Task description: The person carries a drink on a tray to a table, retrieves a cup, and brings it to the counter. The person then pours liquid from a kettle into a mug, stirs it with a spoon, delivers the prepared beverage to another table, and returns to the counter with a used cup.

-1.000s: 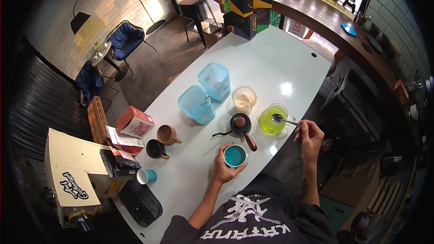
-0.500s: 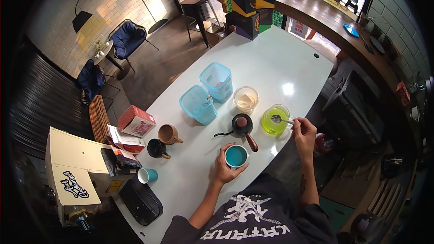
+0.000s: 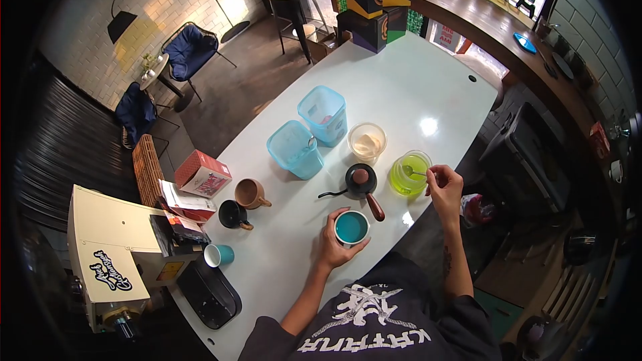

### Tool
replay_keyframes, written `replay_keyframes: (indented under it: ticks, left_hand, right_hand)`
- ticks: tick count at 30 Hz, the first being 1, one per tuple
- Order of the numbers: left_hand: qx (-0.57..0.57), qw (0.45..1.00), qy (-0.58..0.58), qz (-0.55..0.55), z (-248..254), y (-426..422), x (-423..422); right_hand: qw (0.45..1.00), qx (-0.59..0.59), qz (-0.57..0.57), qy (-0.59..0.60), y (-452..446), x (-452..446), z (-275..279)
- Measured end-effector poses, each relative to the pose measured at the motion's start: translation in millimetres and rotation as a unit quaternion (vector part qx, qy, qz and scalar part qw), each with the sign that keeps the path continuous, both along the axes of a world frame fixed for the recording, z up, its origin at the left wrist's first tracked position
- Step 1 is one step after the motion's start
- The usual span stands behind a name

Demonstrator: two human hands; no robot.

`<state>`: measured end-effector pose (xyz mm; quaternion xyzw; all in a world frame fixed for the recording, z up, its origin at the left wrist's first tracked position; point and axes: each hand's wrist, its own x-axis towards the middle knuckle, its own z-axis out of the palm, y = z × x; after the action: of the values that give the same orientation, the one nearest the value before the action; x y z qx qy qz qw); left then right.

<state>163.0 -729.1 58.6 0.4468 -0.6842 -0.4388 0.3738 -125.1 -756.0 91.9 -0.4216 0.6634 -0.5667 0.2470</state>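
Note:
My left hand (image 3: pixel 333 243) is wrapped round a white-rimmed cup (image 3: pixel 352 228) whose inside looks teal. Between the fingertips of my right hand (image 3: pixel 445 187) is the handle of a spoon (image 3: pixel 418 173). The spoon's bowl sits down in a clear jar of yellow-green contents (image 3: pixel 406 187). Just beyond the cup stands a black pot (image 3: pixel 352 177) with a brown knob and a wooden handle. Behind that pot is a clear tub of pale powder (image 3: pixel 366 142).
Two light-blue plastic containers (image 3: pixel 299 157) stand left of the tub. Brown and black mugs (image 3: pixel 250 193), a teal cup (image 3: pixel 219 255) and a red-and-white box (image 3: pixel 202 174) are farther left. A cream machine (image 3: pixel 107 247) borders the table's left end. Black boxes (image 3: pixel 364 10) stand at the far end.
The spoon's bowl has gone from above the yellow-green contents down into them, as my right hand shifted slightly left and up in view. My left hand stays round the cup.

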Motion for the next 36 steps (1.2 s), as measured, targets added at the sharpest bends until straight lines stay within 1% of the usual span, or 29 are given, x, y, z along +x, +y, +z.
replay_keyframes:
  ticks: [8,11,13,16,17,22,25,28,33,36]
  left_hand:
    - [-0.01,1.0,-0.006,0.003,-7.6,-0.4,0.5]
    - [-0.004,1.0,-0.005,0.002,-8.9,0.4,0.8]
    - [-0.002,1.0,-0.002,0.006,-7.4,-0.8,0.5]
    - [-0.008,1.0,0.006,0.011,-3.2,0.2,0.1]
    - [-0.007,1.0,-0.003,0.01,-2.2,-0.1,0.6]
    - [-0.018,1.0,-0.004,0.025,-4.1,0.1,-3.3]
    - [-0.026,0.999,0.017,0.035,-3.4,-1.0,-6.5]
    - [-0.026,0.999,0.001,0.032,-1.8,-2.2,-6.2]
    - [0.009,0.999,-0.032,0.025,-0.4,-1.0,-3.4]
    - [-0.005,0.998,-0.047,0.036,-10.7,-2.3,0.6]
  right_hand:
    - [1.0,0.002,0.0,-0.013,-1.2,-1.5,-2.7]
    - [1.0,0.007,-0.002,0.0,-0.6,-2.9,-2.7]
    - [0.999,0.027,0.006,0.035,0.8,-4.4,-1.1]
    - [0.997,0.007,0.016,0.069,2.5,-0.9,10.5]
    - [0.997,0.032,0.011,0.068,4.3,0.1,16.1]
    - [0.996,0.033,-0.019,0.075,11.8,2.6,28.8]
    - [0.995,0.034,-0.029,0.086,17.4,0.2,32.0]
    - [0.996,0.033,-0.019,0.083,27.9,-4.8,28.1]
    - [0.996,0.055,-0.023,0.067,53.9,0.9,27.6]
    - [0.995,0.064,-0.021,0.071,69.0,7.6,29.8]
